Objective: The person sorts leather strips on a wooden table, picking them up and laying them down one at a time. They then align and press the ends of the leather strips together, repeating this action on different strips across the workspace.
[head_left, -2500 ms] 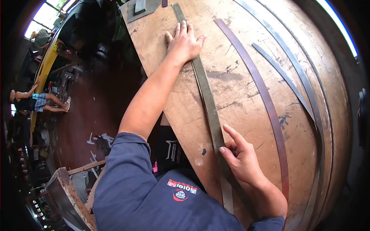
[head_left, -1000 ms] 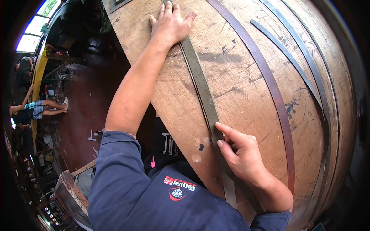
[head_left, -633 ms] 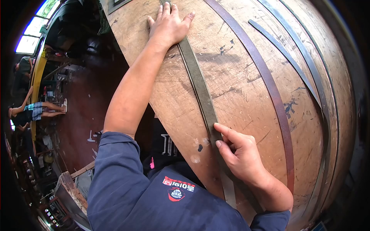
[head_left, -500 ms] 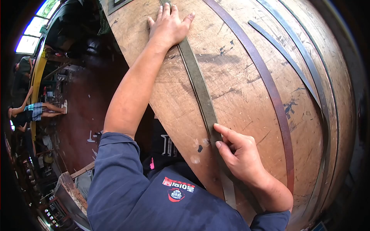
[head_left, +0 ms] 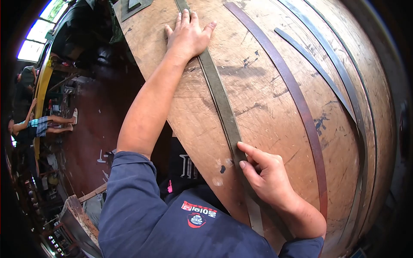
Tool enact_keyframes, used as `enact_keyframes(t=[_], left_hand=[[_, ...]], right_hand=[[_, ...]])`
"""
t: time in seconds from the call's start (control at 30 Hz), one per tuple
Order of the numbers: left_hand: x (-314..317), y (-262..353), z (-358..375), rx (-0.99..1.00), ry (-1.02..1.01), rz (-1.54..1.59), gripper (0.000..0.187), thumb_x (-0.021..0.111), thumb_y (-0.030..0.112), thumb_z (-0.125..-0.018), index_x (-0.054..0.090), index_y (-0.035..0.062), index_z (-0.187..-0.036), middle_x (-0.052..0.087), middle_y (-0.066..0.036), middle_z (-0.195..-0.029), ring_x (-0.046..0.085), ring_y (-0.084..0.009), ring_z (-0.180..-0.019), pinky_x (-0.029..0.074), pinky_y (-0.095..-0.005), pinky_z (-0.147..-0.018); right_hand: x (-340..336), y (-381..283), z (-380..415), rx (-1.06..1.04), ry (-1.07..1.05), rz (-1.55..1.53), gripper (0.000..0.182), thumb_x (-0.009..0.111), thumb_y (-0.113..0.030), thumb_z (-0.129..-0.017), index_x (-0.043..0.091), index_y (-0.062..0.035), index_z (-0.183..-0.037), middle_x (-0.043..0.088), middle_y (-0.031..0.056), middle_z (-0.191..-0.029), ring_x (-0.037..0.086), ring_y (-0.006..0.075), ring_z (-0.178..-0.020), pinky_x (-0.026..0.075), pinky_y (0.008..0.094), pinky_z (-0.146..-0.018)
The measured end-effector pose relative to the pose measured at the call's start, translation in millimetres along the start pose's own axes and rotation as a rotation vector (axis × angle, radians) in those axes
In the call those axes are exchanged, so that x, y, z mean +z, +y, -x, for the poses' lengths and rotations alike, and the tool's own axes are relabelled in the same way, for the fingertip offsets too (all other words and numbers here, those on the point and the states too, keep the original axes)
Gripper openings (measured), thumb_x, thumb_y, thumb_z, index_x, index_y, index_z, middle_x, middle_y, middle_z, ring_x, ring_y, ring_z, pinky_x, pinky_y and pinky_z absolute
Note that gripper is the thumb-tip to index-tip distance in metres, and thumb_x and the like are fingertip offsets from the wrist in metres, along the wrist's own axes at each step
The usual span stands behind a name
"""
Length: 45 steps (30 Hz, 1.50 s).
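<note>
A long grey-green strip (head_left: 223,101) runs down the wooden table (head_left: 271,114), with a thin edge of another strip along its left side. My left hand (head_left: 189,35) lies spread and flat over the strip's upper part, fingers apart. Lower down, my right hand (head_left: 269,176) is at the strip's right edge, index fingertip and thumb touching it, the other fingers curled. Below that hand, a paler strip end (head_left: 254,215) shows near the table edge.
To the right lie a brown-red strip (head_left: 303,112), a short dark strip (head_left: 316,62) and a longer dark one (head_left: 344,73). A grey flat piece (head_left: 131,9) is at the top left. Two people stand far left by a yellow beam (head_left: 42,90).
The view has shifted slightly, and more of the grey piece shows at the top. My right hand is slightly lower along the strip; my left hand stays flat on it.
</note>
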<state>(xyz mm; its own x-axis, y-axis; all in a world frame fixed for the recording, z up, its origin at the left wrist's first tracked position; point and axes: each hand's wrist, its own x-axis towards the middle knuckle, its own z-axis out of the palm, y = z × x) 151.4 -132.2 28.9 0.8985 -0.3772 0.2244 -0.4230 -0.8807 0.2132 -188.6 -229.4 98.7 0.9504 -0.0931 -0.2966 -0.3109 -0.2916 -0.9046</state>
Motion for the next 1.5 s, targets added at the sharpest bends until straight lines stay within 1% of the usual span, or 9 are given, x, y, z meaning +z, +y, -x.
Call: enact_keyframes(t=[0.9,1.07,1.1,1.17,1.2,1.23,1.3,1.47,1.5], left_hand=[[-0.2,0.4,0.0,-0.019,-0.013,-0.027,0.087,0.03,0.068,-0.095,0.021,0.0059,-0.156,0.014,-0.015,-0.163,0.011,-0.0271,-0.152,0.004,-0.0532,-0.122],[-14.2,4.6,12.0,-0.02,0.088,0.079,0.082,0.013,0.064,-0.099,0.018,0.0054,-0.156,0.007,-0.02,-0.163,0.0,-0.0321,-0.152,-0.003,-0.0597,-0.118],[-30.7,13.0,24.0,-0.03,0.095,0.204,0.08,0.008,0.061,-0.101,0.015,0.0036,-0.156,0.007,-0.021,-0.162,-0.003,-0.0321,-0.152,-0.006,-0.0618,-0.117],[-52.7,17.8,64.6,0.266,0.082,0.322,0.077,0.018,0.057,-0.102,0.014,0.0012,-0.156,0.006,-0.021,-0.163,-0.002,-0.0324,-0.152,-0.008,-0.0605,-0.117],[-57.1,18.0,95.8,0.627,0.086,0.512,0.08,0.029,0.056,-0.1,0.015,-0.0008,-0.155,0.008,-0.022,-0.163,0.0,-0.0336,-0.152,-0.01,-0.0601,-0.116],[-72.3,33.9,137.4,0.684,-0.248,0.723,0.089,0.038,0.063,-0.095,0.017,0.0015,-0.156,0.012,-0.019,-0.163,0.005,-0.0326,-0.152,-0.009,-0.0598,-0.117],[-98.3,40.3,199.0,1.111,-0.425,0.324,0.101,0.04,0.076,-0.085,0.021,0.0077,-0.156,0.018,-0.011,-0.164,0.011,-0.0279,-0.152,-0.003,-0.0587,-0.119],[-79.9,1.4,177.6,1.069,-0.478,0.078,0.093,0.033,0.075,-0.09,0.026,0.0097,-0.155,0.022,-0.013,-0.162,0.018,-0.0308,-0.151,0.007,-0.0616,-0.118],[-76.7,-4.9,162.7,1.071,-0.481,0.043,0.09,0.034,0.073,-0.091,0.026,0.0111,-0.155,0.021,-0.012,-0.162,0.017,-0.0309,-0.151,0.007,-0.0617,-0.118]], right_hand=[[1.8,0.3,0.0,0.001,0.005,0.021,0.037,0.063,-0.002,-0.087,0.062,0.0025,-0.123,0.06,0.0172,-0.071,0.062,0.0265,-0.061,0.05,0.0343,-0.062],[4.5,-1.2,-0.4,0.047,0.013,0.039,0.037,0.064,-0.005,-0.087,0.063,0.0017,-0.123,0.061,0.0166,-0.071,0.061,0.0268,-0.06,0.049,0.0343,-0.062],[7.4,4.1,0.6,0.018,0.032,0.016,0.037,0.064,-0.003,-0.087,0.063,0.0019,-0.124,0.057,0.0098,-0.069,0.053,0.0161,-0.059,0.046,0.0294,-0.058],[5.9,5.5,0.1,-0.025,0.077,-0.015,0.036,0.063,-0.001,-0.088,0.063,0.002,-0.124,0.053,0.003,-0.067,0.045,0.0054,-0.057,0.043,0.0245,-0.055],[5.2,5.1,-0.2,-0.012,0.063,-0.013,0.036,0.063,-0.005,-0.088,0.063,0.0015,-0.123,0.059,0.0119,-0.07,0.056,0.0187,-0.063,0.047,0.0312,-0.06],[5.5,5.7,0.1,0.007,0.048,-0.017,0.037,0.063,-0.009,-0.087,0.063,0.001,-0.123,0.065,0.0208,-0.074,0.067,0.0321,-0.068,0.052,0.038,-0.065],[3.6,8.9,-0.8,0.009,0.043,0.016,0.036,0.063,-0.009,-0.087,0.064,0.0008,-0.122,0.066,0.0216,-0.075,0.068,0.0331,-0.069,0.052,0.0387,-0.066],[4.5,2.3,1.3,-0.02,0.056,0.047,0.035,0.063,-0.009,-0.087,0.066,0.0004,-0.12,0.066,0.0211,-0.074,0.067,0.0308,-0.066,0.052,0.0382,-0.065],[5.7,4.0,1.7,-0.022,0.055,0.051,0.035,0.063,-0.007,-0.088,0.065,0.0015,-0.122,0.062,0.0132,-0.07,0.059,0.0186,-0.063,0.049,0.0324,-0.062]])
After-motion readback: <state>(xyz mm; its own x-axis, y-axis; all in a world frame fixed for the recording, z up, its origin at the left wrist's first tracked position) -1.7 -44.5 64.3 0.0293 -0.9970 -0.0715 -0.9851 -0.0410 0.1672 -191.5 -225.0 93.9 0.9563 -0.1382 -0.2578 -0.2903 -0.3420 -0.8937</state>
